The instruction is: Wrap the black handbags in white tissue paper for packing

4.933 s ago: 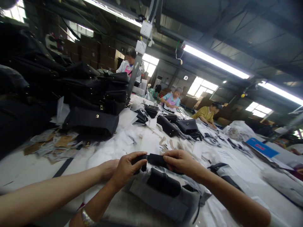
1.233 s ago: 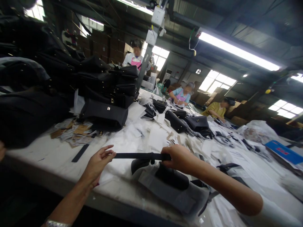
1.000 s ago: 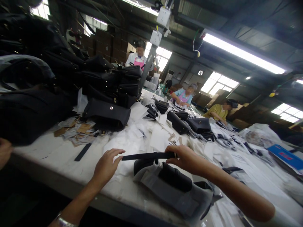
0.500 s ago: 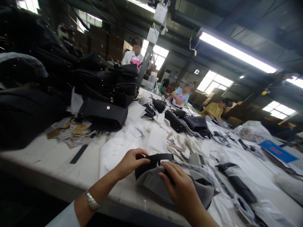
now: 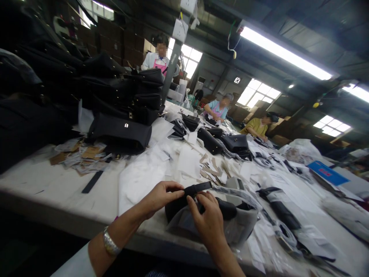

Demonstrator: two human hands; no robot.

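A black handbag (image 5: pixel 174 209) lies at the table's front edge, partly wrapped in a pale, see-through sheet (image 5: pixel 245 227). Along its top runs a black strap (image 5: pixel 203 186) with a loop round it. My left hand (image 5: pixel 160 198) pinches the strap's left part between thumb and fingers. Close by on the right, my right hand (image 5: pixel 209 219) is closed at the strap just below the loop, thumb and fingertips together. A small white bit shows at those fingertips; I cannot tell what it is. The right hand hides the bag's middle.
Black handbags (image 5: pixel 121 132) are piled high at the left, beside paper tags (image 5: pixel 86 152). White sheets (image 5: pixel 144 181) and brown card strips (image 5: pixel 211 169) litter the table (image 5: pixel 66 192). Wrapped straps (image 5: pixel 284 213) lie at the right. Several people (image 5: pixel 215 109) work farther back.
My right hand has moved left and closed in on the strap near my left hand. The strap's right end now tilts up more. The view has shifted slightly.
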